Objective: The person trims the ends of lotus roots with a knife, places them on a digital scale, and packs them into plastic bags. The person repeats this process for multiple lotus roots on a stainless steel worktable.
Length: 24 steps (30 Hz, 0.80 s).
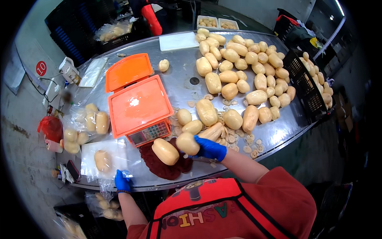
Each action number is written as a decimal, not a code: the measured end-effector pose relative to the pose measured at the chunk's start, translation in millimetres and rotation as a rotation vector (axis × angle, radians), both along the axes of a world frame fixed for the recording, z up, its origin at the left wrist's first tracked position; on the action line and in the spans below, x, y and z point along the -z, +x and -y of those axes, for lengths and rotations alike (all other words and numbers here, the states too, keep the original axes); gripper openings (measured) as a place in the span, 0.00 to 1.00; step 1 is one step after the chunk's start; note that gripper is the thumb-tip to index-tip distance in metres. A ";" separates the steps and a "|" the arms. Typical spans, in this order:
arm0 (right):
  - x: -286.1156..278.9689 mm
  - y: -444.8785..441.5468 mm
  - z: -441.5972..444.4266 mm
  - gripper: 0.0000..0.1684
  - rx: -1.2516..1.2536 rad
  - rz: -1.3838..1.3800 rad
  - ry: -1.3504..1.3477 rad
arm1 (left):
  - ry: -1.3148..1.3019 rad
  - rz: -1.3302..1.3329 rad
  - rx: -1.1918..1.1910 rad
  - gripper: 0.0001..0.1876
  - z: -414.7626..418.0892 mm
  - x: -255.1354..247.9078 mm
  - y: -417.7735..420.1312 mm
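Note:
In my blue-gloved right hand (211, 148) is a rounded lotus root piece (187, 144), held above the table's near side. Beside it, a longer lotus root (166, 151) rests on a dark red cloth (155, 167). My left hand (122, 181), also gloved in blue, grips the edge of a clear plastic bag (129, 172) at the table's front edge. One lotus root piece (102, 160) lies in or under that clear plastic, over a stack of white bags (88, 149); which of the two I cannot tell.
An orange weighing scale (138, 104) stands behind the cloth. Many lotus roots (231, 55) cover the table's right half, with cut slices (231, 138) nearer me. A black crate (307, 86) of roots stands at right. Filled bags (97, 119) sit left. Another person (150, 18) is at the back.

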State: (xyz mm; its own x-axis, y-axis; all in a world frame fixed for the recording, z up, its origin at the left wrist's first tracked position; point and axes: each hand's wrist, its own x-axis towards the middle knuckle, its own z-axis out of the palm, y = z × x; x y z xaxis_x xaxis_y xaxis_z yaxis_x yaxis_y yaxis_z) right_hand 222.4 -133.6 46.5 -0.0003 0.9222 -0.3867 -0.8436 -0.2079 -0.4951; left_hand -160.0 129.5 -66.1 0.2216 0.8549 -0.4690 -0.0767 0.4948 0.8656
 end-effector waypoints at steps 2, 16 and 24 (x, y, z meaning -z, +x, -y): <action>-1.9 -19.1 -17.5 0.32 -0.080 0.090 0.023 | 0.019 -0.056 0.030 0.20 -0.6 -3.7 2.6; -5.1 -145.2 -115.2 0.27 -0.288 0.250 0.102 | 0.075 -0.059 0.112 0.12 6.5 -20.3 8.9; 0.9 -173.5 -144.2 0.37 -0.306 1.075 0.112 | -0.031 0.222 0.084 0.11 10.2 -13.1 -9.3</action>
